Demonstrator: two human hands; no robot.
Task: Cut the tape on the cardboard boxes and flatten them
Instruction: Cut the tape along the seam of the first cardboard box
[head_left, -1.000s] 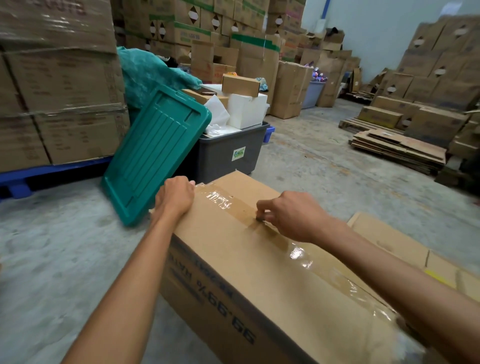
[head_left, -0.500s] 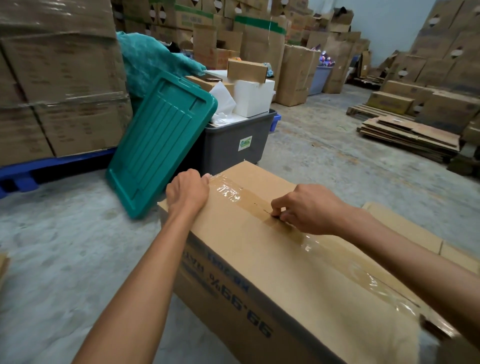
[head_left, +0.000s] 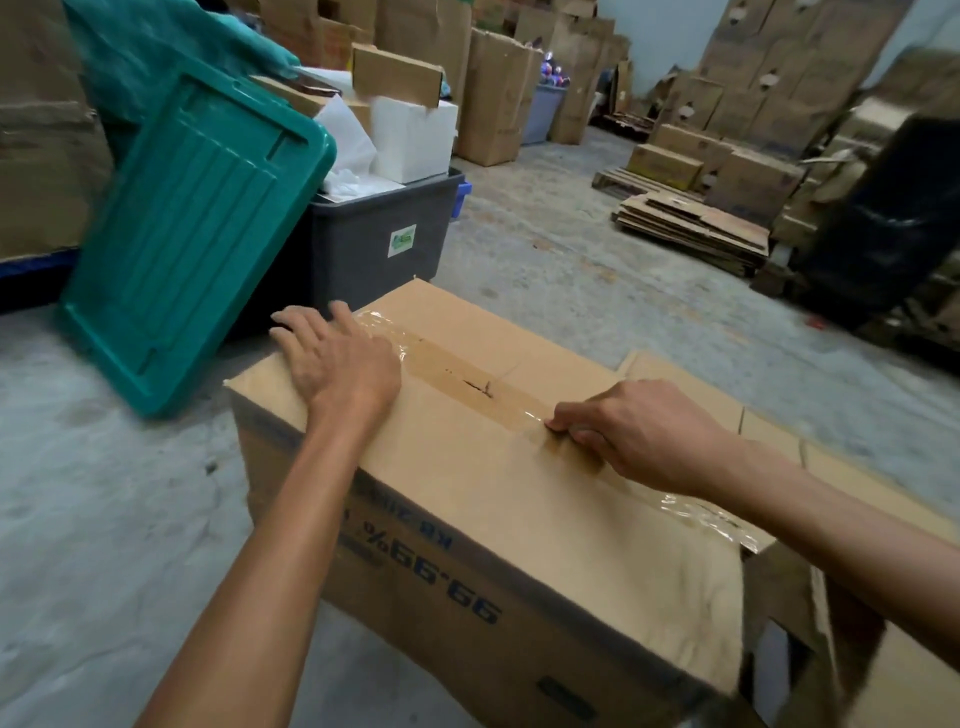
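Note:
A long brown cardboard box (head_left: 467, 493) with dark print on its side lies on the concrete floor in front of me. Clear tape (head_left: 447, 364) runs along its top seam, with a short dark slit (head_left: 478, 385) in it. My left hand (head_left: 337, 358) lies flat on the far left corner of the top, fingers spread. My right hand (head_left: 639, 436) is clenched on the seam nearer to me, fingertips pinched against the tape. Anything held in it is hidden. The tape close to me is wrinkled and lifted.
A green plastic lid (head_left: 192, 228) leans against a grey bin (head_left: 374, 244) full of white packing, just beyond the box. Flat cardboard (head_left: 769, 431) lies to the box's right. A stack of flattened boxes (head_left: 691, 228) and a black wrapped load (head_left: 893, 218) stand at right.
My right hand has slid along the taped seam toward me, leaving a slit behind it. My left hand has opened from a fist at the corner to a flat palm.

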